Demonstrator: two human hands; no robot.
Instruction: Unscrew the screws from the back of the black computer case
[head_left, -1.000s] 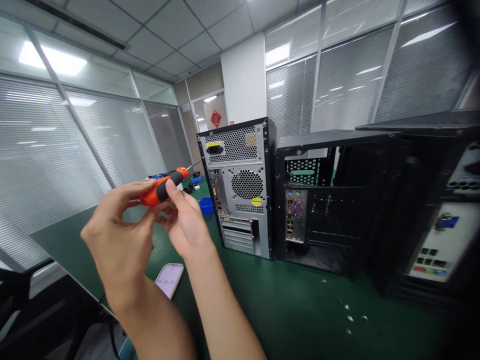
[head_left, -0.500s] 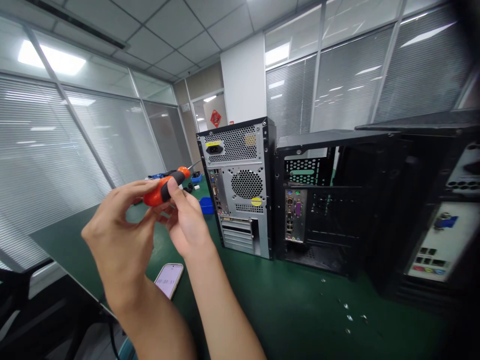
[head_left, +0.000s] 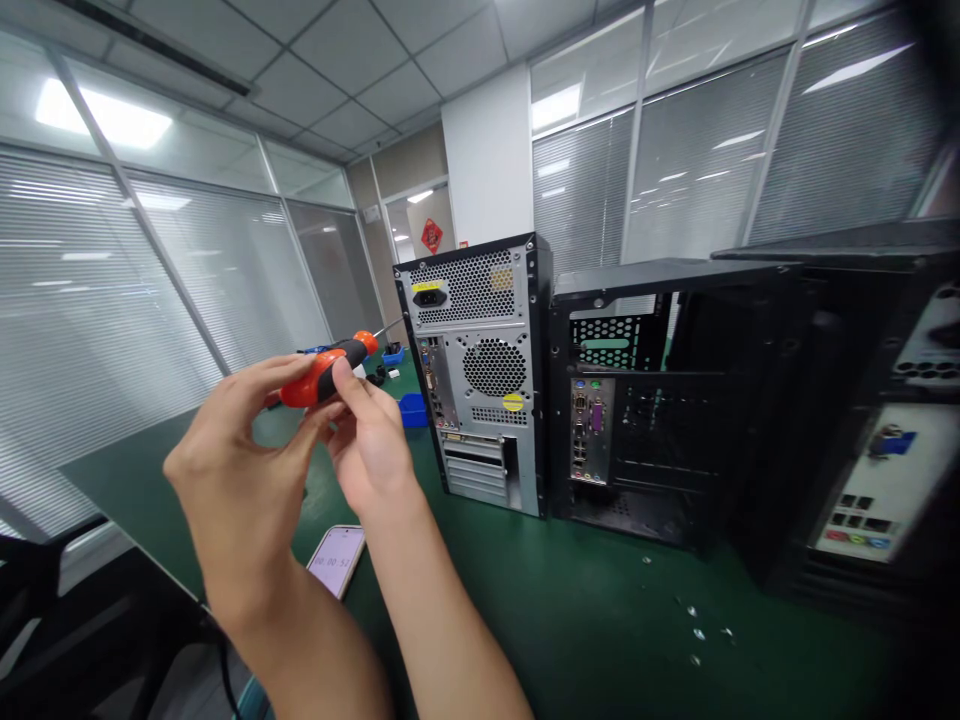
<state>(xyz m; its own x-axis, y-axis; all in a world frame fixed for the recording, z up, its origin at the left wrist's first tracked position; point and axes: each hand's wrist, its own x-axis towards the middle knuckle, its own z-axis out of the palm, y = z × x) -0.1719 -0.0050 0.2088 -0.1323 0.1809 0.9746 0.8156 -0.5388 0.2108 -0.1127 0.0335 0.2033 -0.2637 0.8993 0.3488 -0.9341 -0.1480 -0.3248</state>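
Note:
I hold an orange and black screwdriver (head_left: pixel 324 378) in both hands, its shaft pointing right and slightly up. My left hand (head_left: pixel 236 440) is closed around the rear end of the handle, fingers on top. My right hand (head_left: pixel 371 435) grips the front of the handle, with the thumb pressed along its side and the other fingers partly hidden beneath. The tip meets the upper left edge of a computer case (head_left: pixel 491 330), which stands upright with its rear panel towards me. Whether the tip sits in a screw is too small to tell.
To the right stand an opened black case (head_left: pixel 675 400) and another dark case (head_left: pixel 862 400). Loose screws (head_left: pixel 699 634) lie before them on the green table (head_left: pixel 540 600). A phone (head_left: pixel 335 562) showing a timer lies by my forearms. Blue bins (head_left: pixel 412 410) sit behind the first case.
Both hands and the screwdriver handle have shifted very slightly up and left, while the tip stays at the case edge. The phone timer has advanced one second.

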